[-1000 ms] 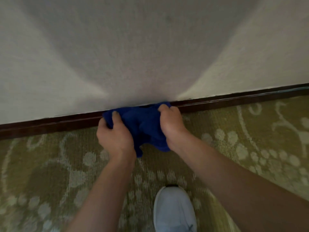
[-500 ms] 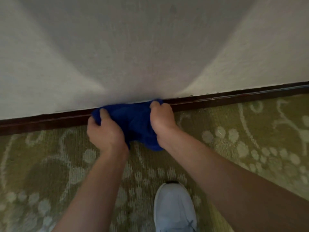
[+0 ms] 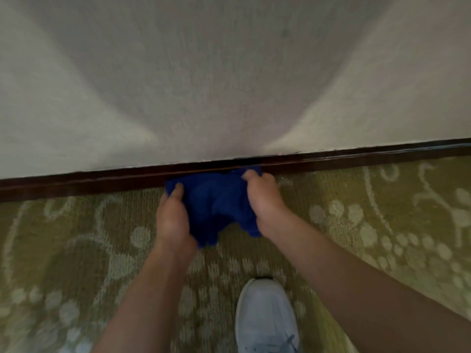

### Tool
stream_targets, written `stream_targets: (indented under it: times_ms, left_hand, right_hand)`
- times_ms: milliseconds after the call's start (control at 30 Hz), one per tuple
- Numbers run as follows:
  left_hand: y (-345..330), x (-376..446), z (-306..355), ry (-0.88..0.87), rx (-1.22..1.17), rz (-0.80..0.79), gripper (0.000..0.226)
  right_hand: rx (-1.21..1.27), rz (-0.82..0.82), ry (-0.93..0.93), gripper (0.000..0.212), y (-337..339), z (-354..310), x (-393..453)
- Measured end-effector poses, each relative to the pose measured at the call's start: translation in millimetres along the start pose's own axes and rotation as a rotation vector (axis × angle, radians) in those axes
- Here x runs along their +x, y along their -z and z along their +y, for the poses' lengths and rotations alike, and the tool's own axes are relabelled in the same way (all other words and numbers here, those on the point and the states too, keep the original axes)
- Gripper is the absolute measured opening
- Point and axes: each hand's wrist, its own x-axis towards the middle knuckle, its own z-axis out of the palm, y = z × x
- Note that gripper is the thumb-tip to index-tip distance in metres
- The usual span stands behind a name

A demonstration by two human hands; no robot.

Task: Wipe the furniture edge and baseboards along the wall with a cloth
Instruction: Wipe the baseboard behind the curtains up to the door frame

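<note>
Cloth (image 3: 216,200) shifted right again; blue, bunched, against dark baseboard (image 3: 102,182).

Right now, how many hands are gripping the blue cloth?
2. The left hand grips the blue cloth's left side; the right hand grips its right side, against the baseboard.

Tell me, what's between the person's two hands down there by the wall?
A bunched blue cloth fills the gap: the left hand and right hand each grip a side of it, and its top edge meets the dark baseboard. The head view shows this.
</note>
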Motion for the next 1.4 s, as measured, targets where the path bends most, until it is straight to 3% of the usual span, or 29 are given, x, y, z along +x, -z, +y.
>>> stream_targets:
  times_ms: [133,267,400,500,600,667,767,833,933,1067,1200,1267,1333,1400]
  left_hand:
    - [-5,-20,-10,0.178,-0.031,-0.082,0.073]
    - [-58,-70,-11,0.015,0.06,0.02,0.037]
    - [-104,-99,-35,0.032,0.17,-0.085,0.058]
    - [-113,-124,-44,0.052,0.252,-0.118,0.03]
    - [-101,-116,-62,0.053,0.251,-0.014,0.019]
    - [-90,-98,-70,0.091,0.235,0.063,0.04]
    - [-84,-54,-84,0.168,0.162,0.026,0.074]
    - [-87,-14,-99,0.203,0.158,-0.059,0.076]
    - [-112,-13,-98,0.144,0.172,-0.089,0.052]
    - [-130,-23,-113,0.044,0.167,-0.018,0.054]
    - [-155,-50,-109,-0.205,0.309,0.085,0.025]
    - [-168,-63,-105,-0.355,0.339,0.108,0.019]
    - [-176,-68,-102,-0.418,0.333,0.159,0.019]
    - [-177,-69,-102,-0.419,0.366,0.229,0.015]
  right_hand:
    - [0.037,-0.137,-0.093,0.026,26,-15,-19]
    - [-0.157,-0.095,-0.08,0.033,86,-51,-60]
    - [-0.279,0.05,0.03,0.033,143,-76,-100]
    - [-0.286,0.111,0.042,0.032,174,-77,-101]
    - [-0.279,0.097,-0.032,0.035,174,-61,-80]
    - [-0.246,0.07,-0.055,0.034,160,-40,-59]
    - [-0.194,0.013,-0.072,0.033,143,-20,-25]
    - [-0.1,0.008,-0.082,0.033,147,-24,-3]
    - [0.025,0.014,-0.118,0.034,155,-36,34]
    - [0.158,-0.021,-0.148,0.038,156,-37,53]
    - [0.276,0.108,-0.056,0.036,163,-35,51]
    - [0.33,0.144,0.001,0.046,165,-39,50]
    - [0.29,0.17,0.029,0.051,162,-43,49]
    - [0.184,0.147,0.028,0.039,157,-43,43]
